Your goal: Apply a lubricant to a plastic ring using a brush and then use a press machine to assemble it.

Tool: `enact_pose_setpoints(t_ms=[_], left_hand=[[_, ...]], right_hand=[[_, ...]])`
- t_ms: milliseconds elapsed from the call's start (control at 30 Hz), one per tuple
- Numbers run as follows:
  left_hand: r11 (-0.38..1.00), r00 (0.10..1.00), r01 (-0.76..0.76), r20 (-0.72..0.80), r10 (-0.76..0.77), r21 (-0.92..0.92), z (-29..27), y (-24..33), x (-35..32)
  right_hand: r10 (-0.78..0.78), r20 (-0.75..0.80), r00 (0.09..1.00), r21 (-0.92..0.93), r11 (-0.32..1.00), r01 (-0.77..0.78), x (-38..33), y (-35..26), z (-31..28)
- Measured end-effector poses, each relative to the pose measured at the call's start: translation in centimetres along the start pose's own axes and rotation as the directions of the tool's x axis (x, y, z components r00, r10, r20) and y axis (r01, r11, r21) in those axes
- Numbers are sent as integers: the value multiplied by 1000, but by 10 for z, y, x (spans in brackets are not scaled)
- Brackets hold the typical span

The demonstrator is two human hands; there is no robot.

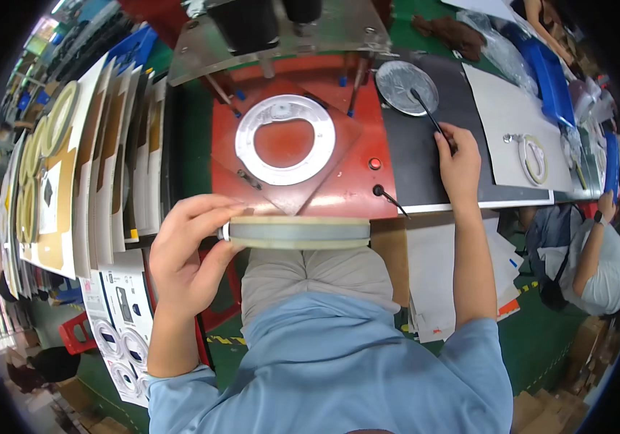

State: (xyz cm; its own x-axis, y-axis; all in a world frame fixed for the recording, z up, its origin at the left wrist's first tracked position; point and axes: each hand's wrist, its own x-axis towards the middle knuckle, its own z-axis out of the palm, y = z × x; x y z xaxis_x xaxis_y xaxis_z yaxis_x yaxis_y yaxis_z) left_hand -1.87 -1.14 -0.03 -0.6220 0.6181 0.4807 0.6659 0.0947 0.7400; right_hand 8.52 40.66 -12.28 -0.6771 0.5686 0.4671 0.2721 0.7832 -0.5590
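Note:
My left hand [190,249] pinches the left end of a round ring-shaped part [303,233], seen edge-on, with pale yellowish rims and a grey band between them. The part is level above my lap, by the front edge of a red machine base [357,199]. At the right, the fingers of my right hand [460,159] are closed on a thin black brush [426,108]. Its far tip rests in a shallow round dish [397,78] with a whitish, smeared inside. A white ring [245,141] lies on the red base, on a tilted square plate.
Over the base stands a clear plate [209,50] on posts. A red button [374,164] and a black cable sit at its right. Cardboard sheets [100,173] with rings stand at left. Another ring [534,160] lies on grey board. A co-worker's arm [591,246] shows far right.

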Motion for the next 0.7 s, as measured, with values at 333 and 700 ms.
enact_pose_setpoints(t_ms=[333,700], left_hand=[[792,863,417,-80,-499,-446,20,-15,6],[840,823,396,-262,-504,-371,60,-41,40]], right_hand=[[-153,-125,980,179,968,174,-23,-127,-33],[-570,206,796,326,807,493,-21,-229,13]])
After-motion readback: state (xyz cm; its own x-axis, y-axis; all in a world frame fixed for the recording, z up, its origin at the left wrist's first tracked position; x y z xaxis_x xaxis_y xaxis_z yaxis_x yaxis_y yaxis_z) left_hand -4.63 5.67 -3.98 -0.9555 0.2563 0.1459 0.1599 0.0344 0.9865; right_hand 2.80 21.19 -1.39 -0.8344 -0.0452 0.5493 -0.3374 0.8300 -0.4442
